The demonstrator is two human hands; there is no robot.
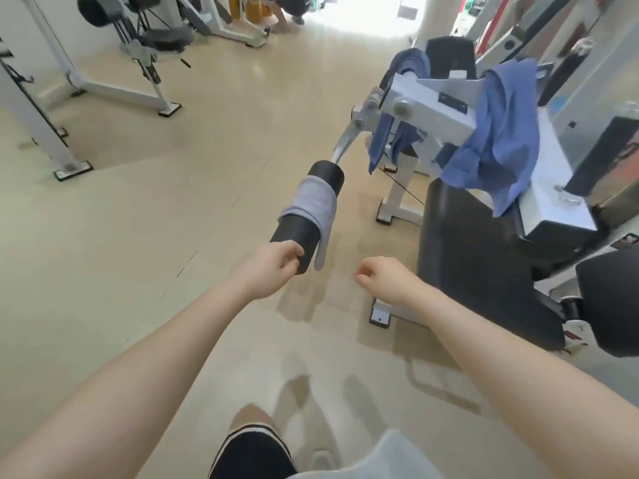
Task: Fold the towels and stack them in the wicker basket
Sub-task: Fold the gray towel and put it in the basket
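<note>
A grey towel (pixel 313 205) is draped over a black foam roller (pixel 306 216) on a gym machine, one end hanging down by the roller's near end. A blue towel (pixel 498 140) hangs over the machine's white arm (pixel 432 108), and another blue towel (pixel 383 140) hangs behind it on the left. My left hand (pixel 273 269) is at the roller's near end, thumb and curled fingers pinching its rim, just left of the grey towel's hanging end. My right hand (pixel 383 280) hovers loosely curled in front of the black seat and holds nothing. No wicker basket is in view.
The black seat pad (pixel 477 257) and the machine's frame fill the right side. More white gym machines (pixel 114 88) stand at the far left on the beige floor (pixel 138 257). A person's feet (pixel 287 19) show at the far top. My knee (pixel 252 451) is at the bottom.
</note>
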